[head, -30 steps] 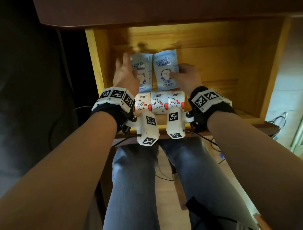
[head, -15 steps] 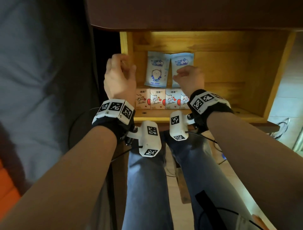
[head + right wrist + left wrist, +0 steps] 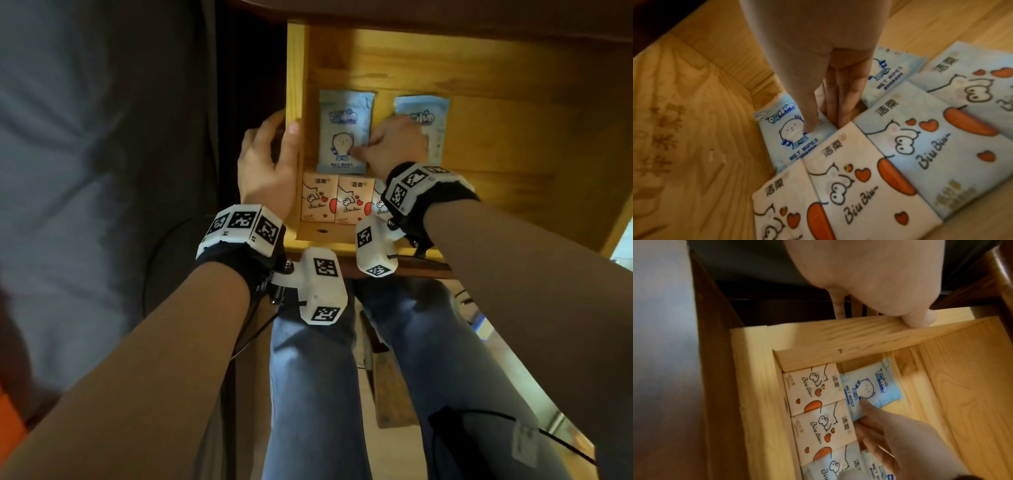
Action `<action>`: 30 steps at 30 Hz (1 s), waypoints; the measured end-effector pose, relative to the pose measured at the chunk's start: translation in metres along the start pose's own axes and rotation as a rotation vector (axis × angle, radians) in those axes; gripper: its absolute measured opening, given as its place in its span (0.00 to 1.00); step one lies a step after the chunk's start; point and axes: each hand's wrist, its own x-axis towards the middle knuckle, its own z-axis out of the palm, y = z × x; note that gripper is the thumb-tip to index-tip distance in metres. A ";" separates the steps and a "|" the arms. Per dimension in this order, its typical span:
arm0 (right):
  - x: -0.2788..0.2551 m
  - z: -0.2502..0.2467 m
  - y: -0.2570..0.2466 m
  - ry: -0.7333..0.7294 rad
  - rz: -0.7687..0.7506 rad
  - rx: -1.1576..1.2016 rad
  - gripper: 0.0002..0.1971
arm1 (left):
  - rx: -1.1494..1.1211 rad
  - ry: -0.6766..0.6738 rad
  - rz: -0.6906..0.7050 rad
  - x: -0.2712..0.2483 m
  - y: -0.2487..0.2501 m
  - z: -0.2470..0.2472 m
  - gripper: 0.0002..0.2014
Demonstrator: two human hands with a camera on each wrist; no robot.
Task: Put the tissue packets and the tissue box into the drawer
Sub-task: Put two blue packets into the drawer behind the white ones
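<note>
Two pale blue wet-wipe packets are laid flat on the floor of the open wooden drawer (image 3: pixel 496 192), side by side with a gap between them: the left packet (image 3: pixel 344 132) and the right packet (image 3: pixel 423 116). Each is printed with a round-headed cartoon figure, a bubble-letter logo in dark blue that cannot be read, and the words "WET WIPES" along one edge. Just in front of them, against the drawer's front wall, a row of white tissue packets (image 3: pixel 337 202) is set edge to edge; at least three are seen from the head view, the third partly hidden by the right wrist. They are marked with an outlined cartoon face, red hearts, a large orange-red shape, the script "Biu Biu~" and two Chinese characters near the top.

The right hand (image 3: pixel 394 145) is held inside the drawer with its forefinger stretched out and its tip pressed on the cartoon figure of the left packet; the other fingers are held straight down beside that packet, in the gap between the two blue ones. Nothing is gripped by it. The left hand (image 3: pixel 269 164) is placed on the drawer's left side wall, thumb laid on the top edge and fingers down the outer face, so that the wall is clasped.

Blue jeans (image 3: pixel 308 394) are seen below the drawer front, and grey bedding (image 3: pixel 85 137) to the left.
</note>
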 end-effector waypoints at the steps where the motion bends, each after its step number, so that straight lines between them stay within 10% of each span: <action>1: 0.000 0.000 -0.002 -0.014 -0.011 0.009 0.25 | -0.008 -0.005 0.004 0.001 -0.001 0.000 0.19; 11: -0.009 -0.004 -0.008 -0.094 -0.065 0.057 0.17 | -0.038 -0.009 -0.004 0.001 -0.002 0.003 0.19; 19: -0.024 -0.029 0.018 0.169 0.074 0.216 0.12 | 0.028 0.011 -0.046 -0.007 0.012 0.009 0.20; 30: -0.021 -0.029 0.052 0.190 0.340 0.258 0.29 | 0.054 0.075 -0.001 -0.006 0.010 0.018 0.20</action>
